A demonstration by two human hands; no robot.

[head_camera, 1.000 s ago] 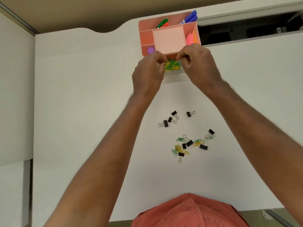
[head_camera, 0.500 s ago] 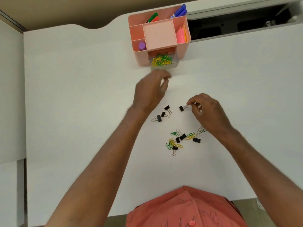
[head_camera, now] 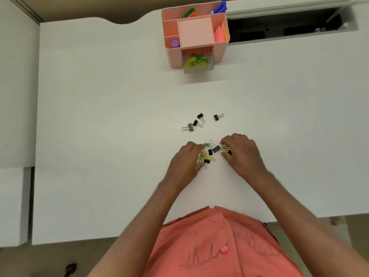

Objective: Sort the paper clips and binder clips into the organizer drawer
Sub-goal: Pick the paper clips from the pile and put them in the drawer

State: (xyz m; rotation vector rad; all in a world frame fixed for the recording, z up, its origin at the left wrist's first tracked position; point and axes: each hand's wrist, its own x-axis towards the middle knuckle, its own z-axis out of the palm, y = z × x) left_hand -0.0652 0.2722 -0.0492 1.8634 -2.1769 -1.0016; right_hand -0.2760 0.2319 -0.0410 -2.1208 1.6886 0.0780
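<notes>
White desk [head_camera: 99, 136]: clips [head_camera: 208, 154] (mixed) between both hands' fingers [head_camera: 196, 145].

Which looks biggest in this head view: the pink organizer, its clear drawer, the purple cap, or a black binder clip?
1. pink organizer
2. clear drawer
3. purple cap and black binder clip: look alike, unranked.

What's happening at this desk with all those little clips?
A person is sorting clips into a pink plastic desk organizer, whose small clear drawer stands open and already holds yellow and green paper clips. Both hands are down at a mixed pile of coloured paper clips and black binder clips on the white table: the left hand on one side, the right hand on the other. Four black binder clips lie apart.
</notes>
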